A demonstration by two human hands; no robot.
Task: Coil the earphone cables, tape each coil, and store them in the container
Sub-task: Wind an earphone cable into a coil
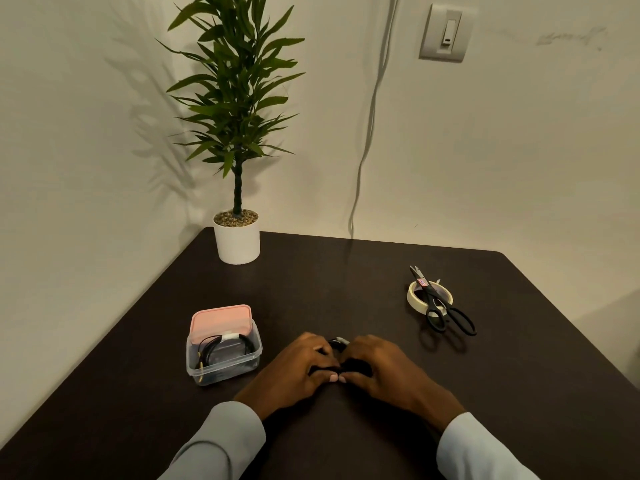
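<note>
Near the table's (pixel 346 289) front edge, left hand (pixel 298 367) and right hand (pixel 379 368) pinching a light, limp, springy earphone cable (pixel 337 342); best held across the gathered loops.

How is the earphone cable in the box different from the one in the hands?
The cable in the box lies loose in the clear container; the cable in the hands is gripped by the left hand and right hand. The first shows its loop; the second is mostly hidden. Both are black.
</note>
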